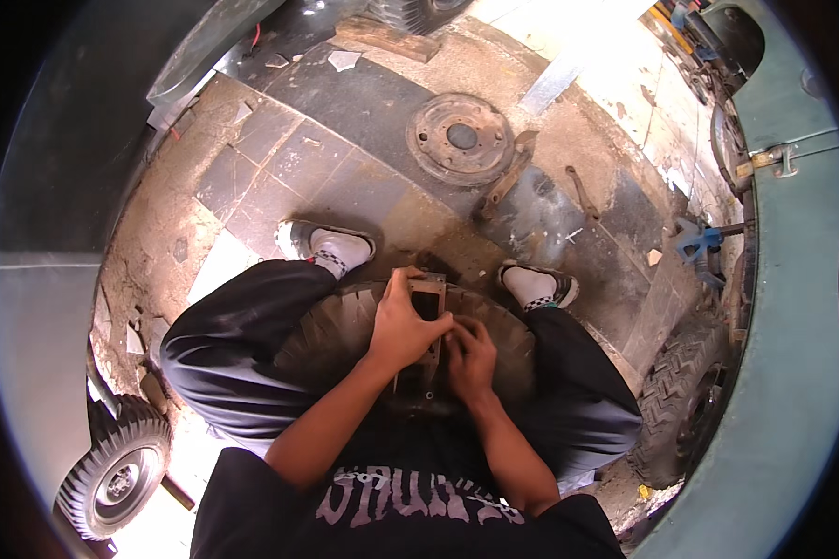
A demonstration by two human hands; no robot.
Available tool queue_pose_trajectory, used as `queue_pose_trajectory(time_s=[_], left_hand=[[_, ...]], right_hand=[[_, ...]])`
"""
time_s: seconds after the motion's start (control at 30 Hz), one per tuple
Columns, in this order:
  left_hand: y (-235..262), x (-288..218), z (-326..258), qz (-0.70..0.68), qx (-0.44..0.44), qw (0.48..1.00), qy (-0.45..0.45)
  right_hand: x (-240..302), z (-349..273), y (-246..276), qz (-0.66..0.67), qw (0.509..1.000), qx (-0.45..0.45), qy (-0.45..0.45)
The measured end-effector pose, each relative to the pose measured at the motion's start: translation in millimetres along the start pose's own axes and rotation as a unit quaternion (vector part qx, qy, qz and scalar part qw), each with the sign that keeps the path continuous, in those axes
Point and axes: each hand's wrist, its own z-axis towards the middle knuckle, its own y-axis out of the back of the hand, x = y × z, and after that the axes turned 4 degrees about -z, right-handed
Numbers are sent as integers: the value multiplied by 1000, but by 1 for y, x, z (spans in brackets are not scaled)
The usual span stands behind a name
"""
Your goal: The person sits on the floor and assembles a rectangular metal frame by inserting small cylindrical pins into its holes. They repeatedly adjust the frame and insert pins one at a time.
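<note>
Setup: person sits on a knobby tyre [345, 326] lying flat on the tiled floor [345, 177], a shoe planted on either side.
Metal part: a dark rusty bracket-like piece [427, 321] stands between the knees, right on the tyre's near edge.
Left hand [403, 328]: wrapped over the top of the metal part, fingers curled tight on it, thumb pointing up along its side.
Right hand [472, 359]: just beside the left, low against the part; fingers look bunched together, but I can't tell if they hold anything.
Risk 1: the grip sits high, so if the part twists I'd expect it to slip and pinch the right fingers under it.
Risk 2: rusty edges plus bare skin, easy cut.
Risk 3: the brake drum [460, 138] and loose wrench [583, 191] lie ahead of the feet, a trip hazard on standing up.
</note>
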Motion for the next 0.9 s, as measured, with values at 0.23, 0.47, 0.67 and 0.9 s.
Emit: queue_pose_trajectory(time_s=[0.23, 0.47, 0.67, 0.9], left_hand=[[-6, -12, 3, 141, -30, 989, -29], [-8, -28, 12, 201, -4, 979, 40], [-4, -28, 2, 174, -25, 984, -2], [-4, -26, 8, 191, -32, 981, -2]], right_hand=[[-29, 50, -16, -21, 995, -12, 102], [-13, 2, 5, -174, 954, 177, 170], [-22, 54, -13, -123, 979, 64, 147], [-21, 11, -5, -95, 985, 97, 109]])
